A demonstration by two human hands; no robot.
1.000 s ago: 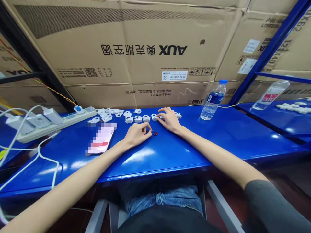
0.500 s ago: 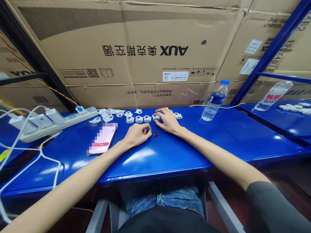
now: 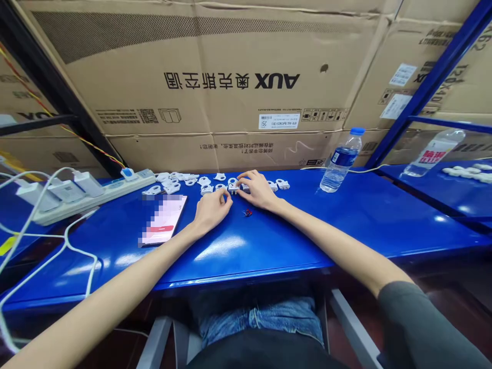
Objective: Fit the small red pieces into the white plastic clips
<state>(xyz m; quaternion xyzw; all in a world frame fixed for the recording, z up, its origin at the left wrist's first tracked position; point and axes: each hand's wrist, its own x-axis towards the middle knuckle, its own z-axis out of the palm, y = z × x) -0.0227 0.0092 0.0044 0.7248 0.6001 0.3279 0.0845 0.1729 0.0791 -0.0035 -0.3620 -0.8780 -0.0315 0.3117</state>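
Note:
Several small white plastic pieces with ring-shaped tops stand in a row on the blue table [image 3: 292, 230]. My right hand [image 3: 257, 190] reaches over the row, its thumb and forefinger at a white piece with two prongs [image 3: 232, 185]. My left hand [image 3: 212, 207] is just left of that piece, thumb and forefinger curled together; whatever is between them is too small to make out. In front of my right hand lies a small red and black bit [image 3: 248, 212]. More white pieces [image 3: 172, 179] are heaped at the back left.
A phone [image 3: 163, 220] lies left of my left hand. Further left are a power strip [image 3: 111, 192] with chargers and loose white cables. A water bottle [image 3: 341, 161] stands at the right, before a cardboard box [image 3: 230, 118].
My right hand has moved left along the row, uncovering a white piece on its right. My left hand has shifted slightly left and up, nearer the row.

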